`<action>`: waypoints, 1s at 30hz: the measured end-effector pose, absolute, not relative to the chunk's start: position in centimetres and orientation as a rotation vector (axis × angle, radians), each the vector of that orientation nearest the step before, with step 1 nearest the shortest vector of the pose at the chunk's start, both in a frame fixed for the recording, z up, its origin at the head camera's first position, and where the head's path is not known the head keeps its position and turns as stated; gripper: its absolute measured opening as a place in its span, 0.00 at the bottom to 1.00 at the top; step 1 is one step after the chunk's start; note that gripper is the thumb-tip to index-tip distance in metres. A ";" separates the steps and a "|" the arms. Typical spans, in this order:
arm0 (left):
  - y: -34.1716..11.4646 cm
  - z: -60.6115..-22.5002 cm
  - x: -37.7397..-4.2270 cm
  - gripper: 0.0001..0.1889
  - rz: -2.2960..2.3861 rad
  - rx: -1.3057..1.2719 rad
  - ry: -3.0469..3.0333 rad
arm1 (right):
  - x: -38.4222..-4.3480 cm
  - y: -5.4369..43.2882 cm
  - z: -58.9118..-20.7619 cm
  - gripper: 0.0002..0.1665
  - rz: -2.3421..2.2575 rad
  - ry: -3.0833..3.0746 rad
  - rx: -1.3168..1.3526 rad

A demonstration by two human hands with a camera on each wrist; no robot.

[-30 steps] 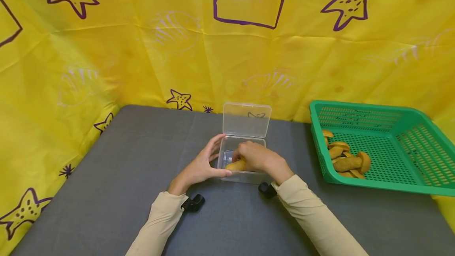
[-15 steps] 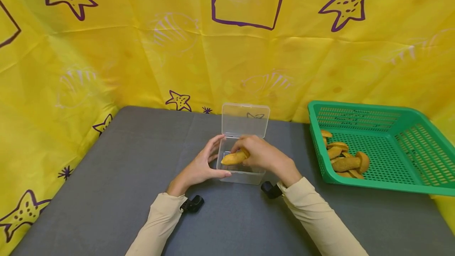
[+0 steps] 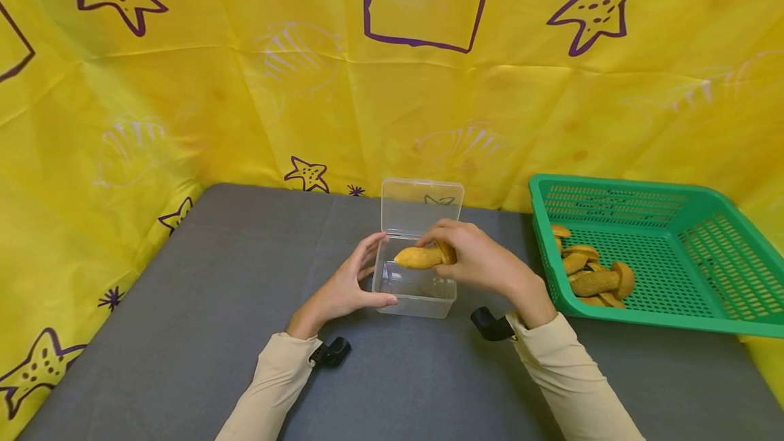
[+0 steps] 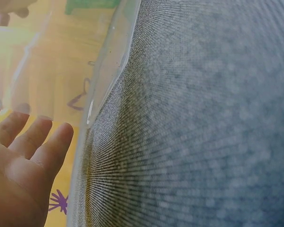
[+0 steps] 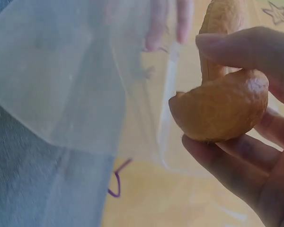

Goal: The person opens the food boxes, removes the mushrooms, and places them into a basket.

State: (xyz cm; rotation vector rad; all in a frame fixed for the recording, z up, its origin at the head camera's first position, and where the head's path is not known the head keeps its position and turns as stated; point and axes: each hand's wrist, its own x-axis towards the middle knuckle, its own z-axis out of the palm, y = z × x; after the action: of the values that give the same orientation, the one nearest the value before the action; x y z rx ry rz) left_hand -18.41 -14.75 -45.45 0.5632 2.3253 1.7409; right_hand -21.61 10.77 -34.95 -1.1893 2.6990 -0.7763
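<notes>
My right hand [image 3: 486, 260] grips a brown mushroom [image 3: 419, 258] over the open clear plastic box [image 3: 416, 307], its stem pointing left. In the right wrist view the thumb lies across the stem and the fingers are under the rounded cap [image 5: 222, 113]. The left hand [image 3: 344, 286] holds the box by its left side, thumb at the front wall and fingertips along the side. From the left wrist view, those fingertips [image 4: 61, 135] meet the transparent wall. The box's hinged lid [image 3: 422, 208] stands raised at the back. Through the walls no other mushroom shows inside.
To the right stands a green perforated basket [image 3: 667, 324] with several mushrooms [image 3: 595, 283] heaped at its left end. A grey cloth [image 3: 245, 243] covers the table, and a yellow patterned curtain [image 3: 214, 101] hangs behind and at the left.
My right hand has lifted the mushroom from inside the box, up and to the right. The left hand stays at the box.
</notes>
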 end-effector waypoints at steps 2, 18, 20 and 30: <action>-14.7 -45.4 -18.4 0.55 1.743 0.561 2.327 | -21.5 11.4 -34.7 0.22 -0.793 2.727 -1.175; -14.7 -45.4 -18.3 0.56 1.719 0.551 2.346 | -20.8 16.7 -33.5 0.24 -0.909 2.858 -1.022; -14.7 -45.4 -18.3 0.56 1.721 0.552 2.344 | -20.7 17.4 -33.4 0.23 -0.915 2.879 -1.015; -14.7 -45.4 -18.3 0.55 1.714 0.547 2.347 | -20.0 20.5 -33.2 0.22 -0.941 2.982 -0.914</action>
State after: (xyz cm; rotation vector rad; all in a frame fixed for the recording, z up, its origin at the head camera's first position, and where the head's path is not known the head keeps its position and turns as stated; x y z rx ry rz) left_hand -18.29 -14.66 -45.39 0.5469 2.3471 1.7139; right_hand -20.02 20.53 -33.22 -0.9142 2.9819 -0.9406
